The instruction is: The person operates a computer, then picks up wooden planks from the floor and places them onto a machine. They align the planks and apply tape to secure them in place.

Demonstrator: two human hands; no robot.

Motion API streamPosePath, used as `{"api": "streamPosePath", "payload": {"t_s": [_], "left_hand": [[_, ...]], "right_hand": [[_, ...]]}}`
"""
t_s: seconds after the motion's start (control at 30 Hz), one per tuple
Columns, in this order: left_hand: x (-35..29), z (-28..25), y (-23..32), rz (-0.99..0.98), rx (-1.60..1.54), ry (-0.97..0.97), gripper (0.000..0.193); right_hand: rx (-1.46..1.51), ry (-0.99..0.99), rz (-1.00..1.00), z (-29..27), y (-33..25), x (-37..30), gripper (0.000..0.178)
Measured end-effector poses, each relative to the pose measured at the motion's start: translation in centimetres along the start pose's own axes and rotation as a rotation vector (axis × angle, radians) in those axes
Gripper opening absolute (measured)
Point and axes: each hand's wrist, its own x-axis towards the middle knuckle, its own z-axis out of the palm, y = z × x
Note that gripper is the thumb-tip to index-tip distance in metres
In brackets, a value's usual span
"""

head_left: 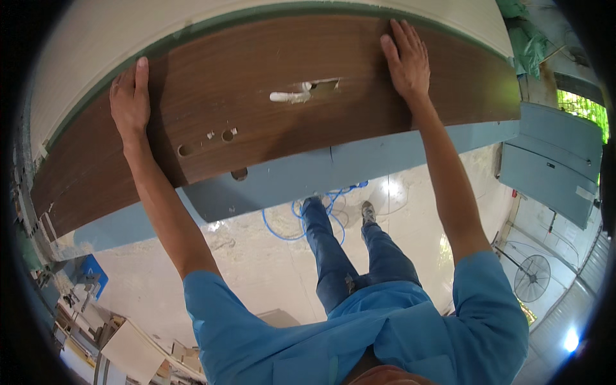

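A long brown wood-grain panel (256, 58) lies in front of me on top of a blue-grey panel (378, 157). My left hand (131, 102) rests on its left part, thumb stretched out and fingers over the far side. Farther right, my right hand (409, 64) lies flat near the panel's far edge, fingers extended. Neither hand is closed round anything. Between them are a ragged slot (326, 85) and a white elongated piece (290, 97) beside it. Round holes (228, 135) pierce the panel nearer to me, with small white scraps about them.
A cream surface (333, 3) with a green edge runs behind the panel. Blue hose (282, 237) coils on the floor near my feet. Grey panels (548, 173) lean at the right, near a round fan (532, 278). Boards and tools (128, 353) crowd the lower left.
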Motion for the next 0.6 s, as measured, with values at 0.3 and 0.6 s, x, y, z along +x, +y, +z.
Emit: {"api": "streamPosePath", "payload": {"t_s": [0.3, 0.6], "left_hand": [[-0.7, -0.4, 0.1, 0.111, 0.117, -0.142, 0.058], [-32.1, 2.3, 19.4, -0.189, -1.038, 0.009, 0.042]], "right_hand": [[-0.054, -0.078, -0.112, -1.6, -1.7, -5.2, 0.056], [0.867, -0.705, 0.425, -17.9, -7.3, -29.7, 0.061]]}}
